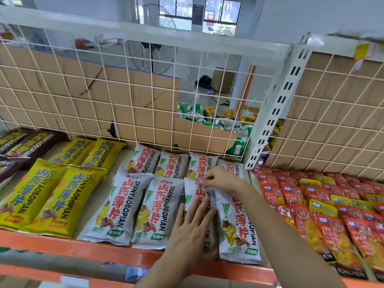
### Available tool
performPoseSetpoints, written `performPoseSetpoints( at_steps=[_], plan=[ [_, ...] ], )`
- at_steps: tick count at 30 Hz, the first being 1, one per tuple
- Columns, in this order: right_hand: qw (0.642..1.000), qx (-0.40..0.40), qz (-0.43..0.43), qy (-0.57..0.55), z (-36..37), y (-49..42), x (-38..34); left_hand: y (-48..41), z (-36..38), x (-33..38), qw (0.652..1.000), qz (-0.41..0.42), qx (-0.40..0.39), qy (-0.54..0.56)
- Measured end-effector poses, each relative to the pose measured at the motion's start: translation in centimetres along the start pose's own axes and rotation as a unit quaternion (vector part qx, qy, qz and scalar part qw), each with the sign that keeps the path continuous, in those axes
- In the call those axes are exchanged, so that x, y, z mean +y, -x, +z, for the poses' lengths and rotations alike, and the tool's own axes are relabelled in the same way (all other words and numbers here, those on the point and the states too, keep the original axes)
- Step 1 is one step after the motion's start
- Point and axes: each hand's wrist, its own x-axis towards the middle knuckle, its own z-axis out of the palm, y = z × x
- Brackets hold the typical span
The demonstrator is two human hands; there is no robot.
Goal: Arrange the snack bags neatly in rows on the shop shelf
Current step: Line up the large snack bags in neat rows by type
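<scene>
1. On the orange-edged metal shop shelf (83, 246), front row, the left hand (191, 227) lay flat with fingers spread on the third white foil snack bag (194, 191), while the right hand (220, 179) pinched its top seam.
2. The step likely wanted sliding — not lifting — the bag square against the neighbouring white bag (236, 223), edges parallel, bottom seams level with the row.

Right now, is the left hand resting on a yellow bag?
No, the left hand lies flat on a white bag; the yellow bags sit apart.
</scene>
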Motion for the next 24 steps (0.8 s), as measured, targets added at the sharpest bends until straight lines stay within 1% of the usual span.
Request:
performPoseSetpoints(
  at_steps=[5, 9, 12, 14, 16, 19, 21, 24],
  plan=[
    [0.995, 0.092, 0.012, 0.022, 1.3, -0.7, -0.1, -0.3, 0.1, -0.2, 0.999, 0.0, -0.033, -0.01],
    [0.992, 0.123, 0.02, 0.027, 2.0, -0.8, 0.1, -0.4, 0.3, -0.4, 0.999, 0.005, -0.046, -0.012],
    [0.991, 0.131, 0.006, 0.022, 2.2, -0.5, 0.2, -0.4, 0.1, -0.4, 0.999, 0.002, -0.047, -0.008],
    [0.989, 0.149, -0.011, -0.007, 2.1, -0.1, 0.7, -0.4, -0.2, -0.4, 0.999, 0.005, -0.041, -0.009],
    [0.981, 0.188, -0.017, -0.042, 1.5, 0.8, 1.5, -0.4, -0.2, -0.5, 0.999, -0.002, -0.034, 0.001],
    [0.969, 0.244, 0.0, -0.03, 0.3, 2.4, 3.4, -0.1, -0.6, -0.4, 0.998, -0.001, -0.06, 0.019],
    [0.964, 0.264, 0.014, -0.013, -0.4, 3.7, 4.8, 0.2, -0.7, -0.5, 0.998, 0.009, -0.054, 0.019],
    [0.965, 0.258, 0.047, 0.004, -0.8, 5.2, 7.1, 0.0, -1.2, -0.5, 0.999, 0.027, 0.005, 0.016]
  ],
)
